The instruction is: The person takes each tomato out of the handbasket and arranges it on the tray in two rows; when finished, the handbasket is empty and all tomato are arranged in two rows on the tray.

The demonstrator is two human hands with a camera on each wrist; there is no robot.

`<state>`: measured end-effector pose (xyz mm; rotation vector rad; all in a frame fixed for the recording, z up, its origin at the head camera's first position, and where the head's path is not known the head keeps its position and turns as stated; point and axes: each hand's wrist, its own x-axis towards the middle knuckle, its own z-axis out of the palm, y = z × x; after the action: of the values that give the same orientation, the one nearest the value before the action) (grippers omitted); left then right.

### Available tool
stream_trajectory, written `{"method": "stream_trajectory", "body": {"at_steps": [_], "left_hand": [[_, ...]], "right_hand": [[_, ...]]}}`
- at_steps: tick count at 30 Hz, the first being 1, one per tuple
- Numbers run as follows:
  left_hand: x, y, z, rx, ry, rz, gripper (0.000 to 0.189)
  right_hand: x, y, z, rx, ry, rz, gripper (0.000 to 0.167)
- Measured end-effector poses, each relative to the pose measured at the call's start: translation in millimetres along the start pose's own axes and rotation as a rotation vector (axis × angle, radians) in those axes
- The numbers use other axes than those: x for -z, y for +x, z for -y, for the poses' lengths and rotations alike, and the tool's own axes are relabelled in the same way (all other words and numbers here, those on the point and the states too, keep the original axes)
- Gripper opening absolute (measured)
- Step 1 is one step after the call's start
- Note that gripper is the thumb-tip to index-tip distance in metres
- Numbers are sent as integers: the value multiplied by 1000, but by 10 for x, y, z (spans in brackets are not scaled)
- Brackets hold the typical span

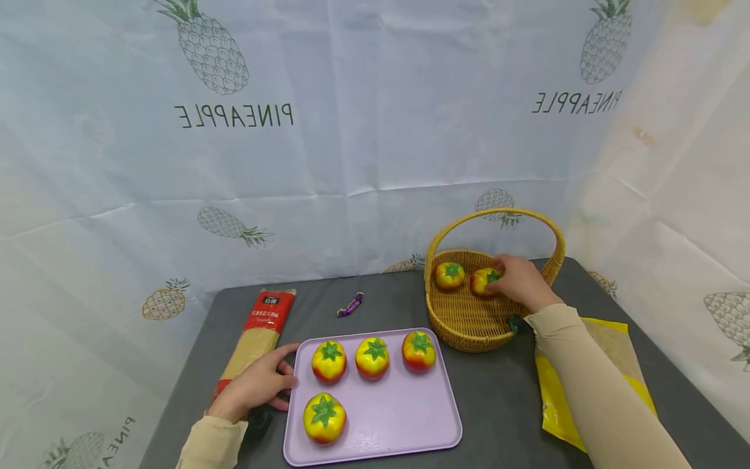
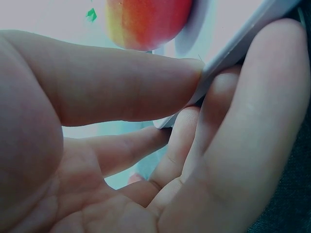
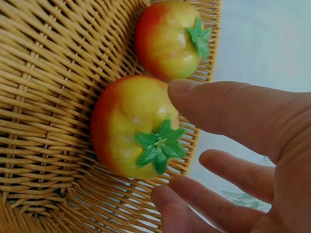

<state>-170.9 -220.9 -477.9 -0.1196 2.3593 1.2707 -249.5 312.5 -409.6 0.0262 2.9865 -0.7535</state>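
My right hand (image 1: 520, 281) reaches into a wicker basket (image 1: 469, 322) with a tall handle. Its thumb tip overlaps the edge of a yellow-red toy tomato (image 3: 133, 126) with a green star-shaped leaf, while the other fingers spread loosely beside it. Another toy tomato (image 1: 449, 276) lies next to that one in the basket. At the left, my left hand (image 1: 260, 384) grips the side of a light purple tray (image 1: 398, 423), thumb at the rim and fingers under the edge. Several toy tomatoes rest on the tray, three along its far side and one tomato (image 1: 325, 419) near its front left.
A red-labelled pack of noodles (image 1: 258, 339) lies left of the tray, partly behind my left hand. Beyond the tray is a small purple-wrapped candy (image 1: 350, 305). A yellow bag (image 1: 556, 404) lies under my right forearm. Pineapple-print cloth (image 1: 363, 130) hangs behind the table.
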Motion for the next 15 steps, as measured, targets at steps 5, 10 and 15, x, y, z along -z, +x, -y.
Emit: {"method": "stream_trajectory", "body": {"at_steps": [5, 10, 15], "left_hand": [[-3, -8, -8, 9, 6, 0, 72], [-7, -17, -23, 13, 1, -3, 71], [-4, -11, -24, 3, -11, 2, 71]], "right_hand": [[-28, 59, -52, -9, -13, 16, 75], [-48, 100, -90, -14, -18, 31, 73], [-39, 127, -88, -6, -48, 37, 70]]}}
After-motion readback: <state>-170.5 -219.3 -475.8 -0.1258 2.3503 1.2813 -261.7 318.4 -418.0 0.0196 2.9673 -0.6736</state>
